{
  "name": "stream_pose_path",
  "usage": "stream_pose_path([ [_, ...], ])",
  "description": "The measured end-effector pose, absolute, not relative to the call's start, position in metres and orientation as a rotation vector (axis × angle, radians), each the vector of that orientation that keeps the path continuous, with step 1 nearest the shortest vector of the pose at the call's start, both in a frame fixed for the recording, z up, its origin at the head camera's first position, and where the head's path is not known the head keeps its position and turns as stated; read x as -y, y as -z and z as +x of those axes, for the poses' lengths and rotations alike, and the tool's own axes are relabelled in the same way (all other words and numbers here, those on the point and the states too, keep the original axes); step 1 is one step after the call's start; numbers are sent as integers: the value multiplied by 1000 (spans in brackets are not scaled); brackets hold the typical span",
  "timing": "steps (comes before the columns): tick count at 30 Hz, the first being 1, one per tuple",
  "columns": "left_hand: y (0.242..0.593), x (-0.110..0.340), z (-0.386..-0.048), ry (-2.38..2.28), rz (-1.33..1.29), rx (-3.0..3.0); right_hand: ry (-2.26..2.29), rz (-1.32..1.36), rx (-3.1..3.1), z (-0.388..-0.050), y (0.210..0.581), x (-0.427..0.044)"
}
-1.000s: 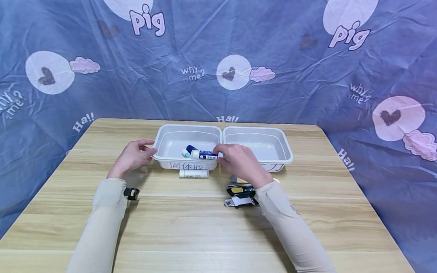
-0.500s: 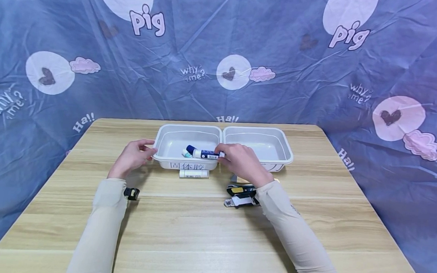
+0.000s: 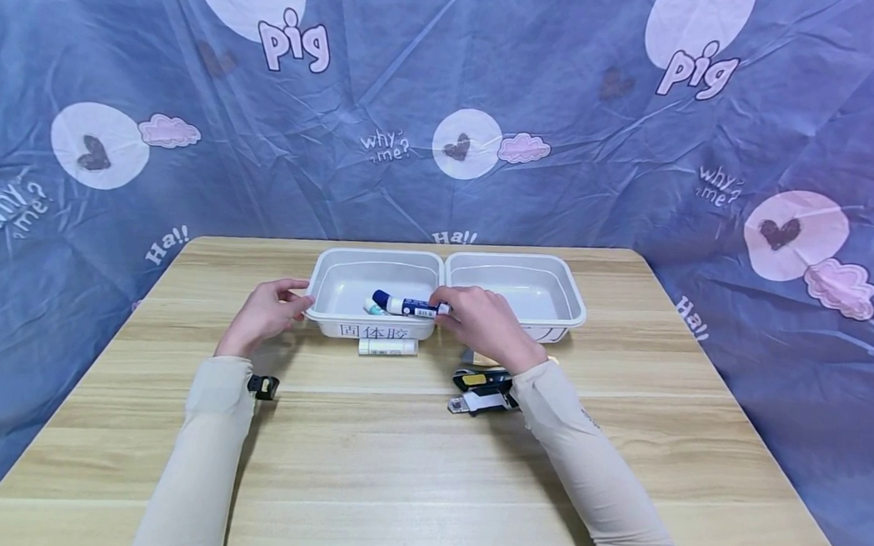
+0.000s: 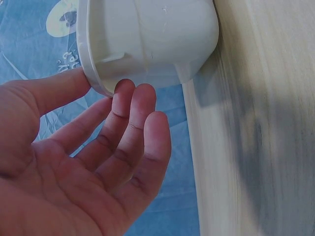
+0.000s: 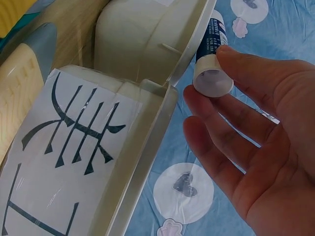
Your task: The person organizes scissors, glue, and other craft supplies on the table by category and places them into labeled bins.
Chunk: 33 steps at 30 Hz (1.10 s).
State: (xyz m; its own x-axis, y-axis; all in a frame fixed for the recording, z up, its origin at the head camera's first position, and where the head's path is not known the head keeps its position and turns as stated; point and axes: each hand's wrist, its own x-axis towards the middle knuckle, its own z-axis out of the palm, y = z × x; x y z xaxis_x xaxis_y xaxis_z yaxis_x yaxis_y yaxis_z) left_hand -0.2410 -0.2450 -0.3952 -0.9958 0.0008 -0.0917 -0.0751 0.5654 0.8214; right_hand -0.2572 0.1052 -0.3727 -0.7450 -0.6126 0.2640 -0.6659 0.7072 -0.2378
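Note:
My left hand [image 3: 267, 314] holds the left rim of the left white box [image 3: 373, 331], thumb and fingertips at its edge in the left wrist view. Over the same box's right front, my right hand [image 3: 486, 326] pinches a navy-and-white glue stick [image 3: 421, 309] by one end. In the right wrist view the stick [image 5: 211, 49] shows its round white end [image 5: 213, 82] between thumb and fingers. A dark blue cap [image 3: 381, 297] and a teal-and-white stick [image 3: 373, 307] show inside the box, partly hidden. One white glue stick [image 3: 388, 348] lies in front of it.
A second white box [image 3: 514, 290] adjoins on the right, a character label on its front. Black-and-yellow [image 3: 475, 381] and black-and-white [image 3: 483, 403] cutters lie below my right hand, partly under the wrist. A patterned blue cloth [image 3: 449, 73] hangs behind the table.
The glue stick in my right hand has shifted very slightly to the right and tilted a little. My left hand and both boxes have stayed in place.

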Motion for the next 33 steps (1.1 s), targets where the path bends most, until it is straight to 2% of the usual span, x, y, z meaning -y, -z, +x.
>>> stream_pose_path([
  [33,394,244,-241,-1448,-81,-2691,-546,1013,2774,-256,369,-106],
])
